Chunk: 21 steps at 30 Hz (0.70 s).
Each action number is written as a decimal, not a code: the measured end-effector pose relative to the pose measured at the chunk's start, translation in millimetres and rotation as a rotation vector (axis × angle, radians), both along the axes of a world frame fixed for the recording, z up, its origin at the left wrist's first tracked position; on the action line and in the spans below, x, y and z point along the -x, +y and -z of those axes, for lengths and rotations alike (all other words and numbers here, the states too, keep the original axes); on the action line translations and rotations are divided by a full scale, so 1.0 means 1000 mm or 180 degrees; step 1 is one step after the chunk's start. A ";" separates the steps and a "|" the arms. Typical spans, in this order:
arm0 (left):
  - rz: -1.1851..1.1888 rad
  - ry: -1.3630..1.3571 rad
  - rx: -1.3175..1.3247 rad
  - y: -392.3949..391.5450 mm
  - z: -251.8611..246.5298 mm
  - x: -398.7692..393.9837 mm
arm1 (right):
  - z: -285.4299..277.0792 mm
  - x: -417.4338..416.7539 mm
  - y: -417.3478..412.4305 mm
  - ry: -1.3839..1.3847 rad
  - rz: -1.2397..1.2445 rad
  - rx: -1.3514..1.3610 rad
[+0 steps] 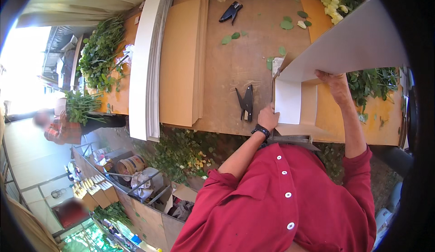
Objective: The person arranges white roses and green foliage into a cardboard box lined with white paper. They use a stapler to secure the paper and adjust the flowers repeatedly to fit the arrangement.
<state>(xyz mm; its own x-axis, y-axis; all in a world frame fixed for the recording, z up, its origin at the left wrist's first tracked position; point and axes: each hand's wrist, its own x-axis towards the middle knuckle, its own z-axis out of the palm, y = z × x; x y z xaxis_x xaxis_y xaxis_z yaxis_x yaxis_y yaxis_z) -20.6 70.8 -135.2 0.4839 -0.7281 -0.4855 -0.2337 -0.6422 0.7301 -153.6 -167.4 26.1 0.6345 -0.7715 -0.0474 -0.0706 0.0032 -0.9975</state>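
Observation:
A white-and-brown cardboard sheet (350, 48), partly folded, stands tilted at the right of the workbench. My right hand (331, 82) grips its raised panel, thumb on the near face. Low down, my left hand (268, 118), with a dark wristband, touches the near left edge of the folded white inner part (288, 101); its fingers are partly hidden and whether they pinch the card is unclear. Left of that hand lies a black plier stapler (247, 103). A second black plier stapler (231, 12) rests farther up the bench.
Stacked brown cardboard sheets (180, 61) and long white sheets (144, 61) lie to the left. Pale yellow roses (329, 0) and green stems (372, 84) are at the right. Loose leaves (286, 23) dot the workbench (221, 68). A person (64, 126) holds leafy stems at far left.

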 end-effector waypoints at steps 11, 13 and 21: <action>0.2662 -0.0629 0.0819 -0.017 -0.023 -0.024 | -0.028 -0.042 -0.025 0.0781 0.0045 0.0189; 0.2724 -0.0672 0.0885 -0.016 -0.012 -0.024 | -0.028 -0.046 -0.039 0.0861 -0.0111 -0.0038; 0.2523 -0.0385 0.1168 -0.011 -0.004 -0.034 | -0.069 -0.040 -0.049 -0.2364 0.0645 -0.1638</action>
